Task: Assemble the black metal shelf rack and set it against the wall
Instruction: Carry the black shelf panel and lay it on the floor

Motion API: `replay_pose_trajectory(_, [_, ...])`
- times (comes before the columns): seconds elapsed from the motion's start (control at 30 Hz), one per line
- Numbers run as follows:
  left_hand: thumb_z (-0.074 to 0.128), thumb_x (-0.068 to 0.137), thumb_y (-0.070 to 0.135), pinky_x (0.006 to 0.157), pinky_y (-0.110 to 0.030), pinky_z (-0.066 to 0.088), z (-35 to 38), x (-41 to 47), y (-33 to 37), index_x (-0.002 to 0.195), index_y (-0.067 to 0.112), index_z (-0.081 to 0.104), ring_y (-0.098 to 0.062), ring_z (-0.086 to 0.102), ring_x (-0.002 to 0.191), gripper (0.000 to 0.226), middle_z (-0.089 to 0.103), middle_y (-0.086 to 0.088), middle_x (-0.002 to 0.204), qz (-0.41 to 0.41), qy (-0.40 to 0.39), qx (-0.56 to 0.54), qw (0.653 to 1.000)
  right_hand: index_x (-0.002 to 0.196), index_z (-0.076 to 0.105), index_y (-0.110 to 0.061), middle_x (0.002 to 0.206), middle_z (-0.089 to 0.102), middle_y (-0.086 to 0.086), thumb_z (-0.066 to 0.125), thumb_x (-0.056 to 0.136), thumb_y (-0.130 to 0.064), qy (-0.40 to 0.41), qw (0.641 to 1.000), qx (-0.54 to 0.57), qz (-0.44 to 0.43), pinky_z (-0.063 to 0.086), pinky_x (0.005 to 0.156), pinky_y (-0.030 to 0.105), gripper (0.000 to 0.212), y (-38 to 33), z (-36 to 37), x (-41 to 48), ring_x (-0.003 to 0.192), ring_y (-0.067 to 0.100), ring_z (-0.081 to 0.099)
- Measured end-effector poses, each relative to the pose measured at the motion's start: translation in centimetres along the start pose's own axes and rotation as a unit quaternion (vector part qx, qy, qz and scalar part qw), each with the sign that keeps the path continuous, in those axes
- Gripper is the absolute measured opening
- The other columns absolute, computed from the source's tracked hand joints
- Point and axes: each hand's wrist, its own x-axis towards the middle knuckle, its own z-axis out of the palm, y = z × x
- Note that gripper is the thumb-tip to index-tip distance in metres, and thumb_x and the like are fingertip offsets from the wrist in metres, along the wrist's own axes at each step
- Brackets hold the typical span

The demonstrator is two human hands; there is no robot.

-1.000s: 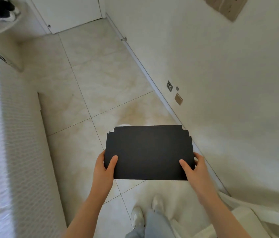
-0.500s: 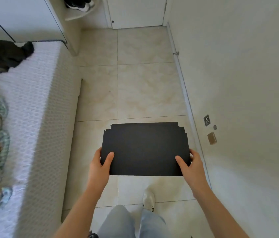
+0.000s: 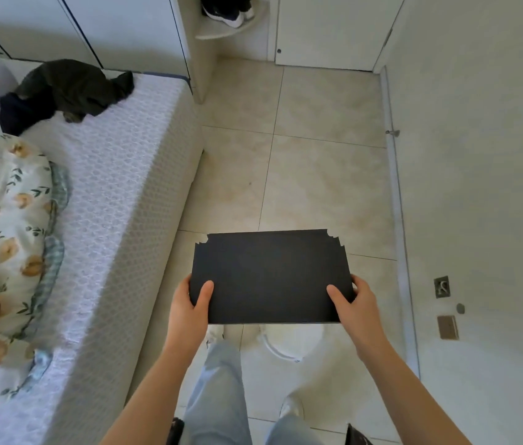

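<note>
A single black shelf panel [image 3: 269, 276] is held level above the tiled floor [image 3: 301, 175], gripped at its near corners by the left hand [image 3: 189, 311] and right hand [image 3: 358, 311], thumbs on top. No assembled rack is seen; assembly appears barely begun.

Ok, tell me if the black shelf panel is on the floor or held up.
Held up: the left hand and right hand grip the black shelf panel by its near corners, thumbs on top.
</note>
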Motion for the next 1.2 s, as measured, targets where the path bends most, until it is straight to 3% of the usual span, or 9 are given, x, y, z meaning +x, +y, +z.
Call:
replay_pose_trajectory(0.13, [0.054, 0.102, 0.037, 0.081, -0.017, 0.048, -3.1, 6.4, 1.8, 0.131, 0.021, 0.053, -0.003, 0.062, 0.103, 0.034, 0.064, 0.014, 0.114, 0.007, -0.011, 0.029, 1.0, 0.142, 0.042, -0.016, 0.129, 0.056, 0.003, 0.064, 0.094, -0.028, 0.006, 1.0, 0.005, 0.005, 0.051, 0.095, 0.038, 0.055, -4.2, 4.6, 2.7, 0.105, 0.017, 0.055])
replay_pose_trajectory(0.3, [0.055, 0.101, 0.038, 0.1, -0.034, 0.049, -7.3, 13.6, 4.3, 0.138, 0.019, 0.049, -0.011, 0.06, 0.112, 0.041, 0.062, 0.009, 0.122, 0.008, -0.028, 0.052, 0.998, 0.141, 0.044, -0.017, 0.134, 0.055, 0.006, 0.066, 0.093, -0.028, 0.015, 0.999, 0.033, 0.021, 0.049, 0.087, 0.032, 0.054, -8.2, 10.2, 4.8, 0.104, 0.017, 0.054])
replay_pose_trajectory(0.43, [0.055, 0.101, 0.037, 0.093, -0.025, 0.047, -8.8, 18.1, 5.9, 0.124, 0.031, 0.051, 0.001, 0.059, 0.104, 0.024, 0.061, 0.021, 0.112, 0.014, -0.034, 0.049, 0.998, 0.14, 0.046, -0.017, 0.134, 0.055, 0.007, 0.068, 0.091, -0.028, 0.026, 0.998, 0.048, 0.029, 0.05, 0.09, 0.035, 0.055, -11.2, 13.0, 6.9, 0.106, 0.019, 0.055])
replay_pose_trajectory(0.57, [0.055, 0.101, 0.037, 0.083, -0.017, 0.045, -8.8, 21.4, 7.3, 0.125, 0.028, 0.052, 0.0, 0.06, 0.104, 0.026, 0.062, 0.018, 0.112, 0.015, -0.035, 0.051, 0.998, 0.14, 0.046, -0.017, 0.13, 0.056, 0.005, 0.068, 0.091, -0.028, 0.027, 0.997, 0.059, 0.029, 0.051, 0.091, 0.035, 0.055, -13.4, 14.1, 9.3, 0.105, 0.018, 0.055])
replay_pose_trajectory(0.73, [0.055, 0.101, 0.038, 0.089, -0.026, 0.049, -6.7, 25.2, 8.8, 0.122, 0.028, 0.051, -0.004, 0.061, 0.105, 0.024, 0.063, 0.015, 0.113, 0.004, -0.037, 0.047, 0.998, 0.137, 0.049, -0.018, 0.114, 0.059, -0.003, 0.071, 0.089, -0.026, 0.025, 0.995, 0.088, 0.042, 0.048, 0.075, 0.023, 0.053, -15.2, 14.4, 13.9, 0.09, 0.006, 0.057])
replay_pose_trajectory(0.87, [0.059, 0.099, 0.039, 0.084, -0.023, 0.051, -3.8, 29.0, 10.8, 0.125, 0.024, 0.054, -0.005, 0.064, 0.103, 0.031, 0.065, 0.012, 0.112, 0.001, -0.033, 0.046, 0.998, 0.132, 0.05, -0.022, 0.101, 0.057, -0.011, 0.073, 0.087, -0.022, 0.011, 0.992, 0.112, 0.053, 0.046, 0.061, 0.015, 0.051, -16.8, 14.0, 19.1, 0.085, 0.002, 0.057])
replay_pose_trajectory(1.0, [0.064, 0.096, 0.036, 0.091, -0.034, 0.054, 0.3, 33.3, 13.6, 0.135, 0.016, 0.051, -0.015, 0.064, 0.108, 0.045, 0.065, 0.003, 0.119, -0.014, -0.014, 0.045, 0.999, 0.131, 0.049, -0.025, 0.111, 0.056, -0.004, 0.074, 0.086, -0.017, -0.012, 0.993, 0.106, 0.047, 0.047, 0.061, 0.016, 0.052, -19.7, 12.9, 26.5, 0.088, 0.002, 0.056])
replay_pose_trajectory(1.1, [0.065, 0.096, 0.035, 0.079, -0.023, 0.05, 4.3, 36.9, 15.5, 0.134, 0.014, 0.052, -0.012, 0.063, 0.103, 0.045, 0.064, 0.003, 0.116, -0.031, 0.021, 0.042, 0.998, 0.127, 0.049, -0.027, 0.111, 0.056, -0.005, 0.076, 0.085, -0.017, -0.039, 0.995, 0.086, 0.032, 0.051, 0.066, 0.019, 0.051, -22.4, 11.7, 33.3, 0.091, 0.003, 0.058])
replay_pose_trajectory(1.2, [0.064, 0.096, 0.035, 0.075, -0.022, 0.049, 8.1, 39.8, 17.1, 0.126, 0.018, 0.053, -0.011, 0.064, 0.1, 0.036, 0.064, 0.008, 0.11, -0.051, 0.053, 0.026, 0.997, 0.125, 0.048, -0.03, 0.116, 0.056, -0.004, 0.076, 0.085, -0.017, -0.078, 0.994, 0.074, 0.035, 0.058, 0.081, 0.036, 0.051, -25.0, 10.4, 39.6, 0.1, 0.011, 0.06])
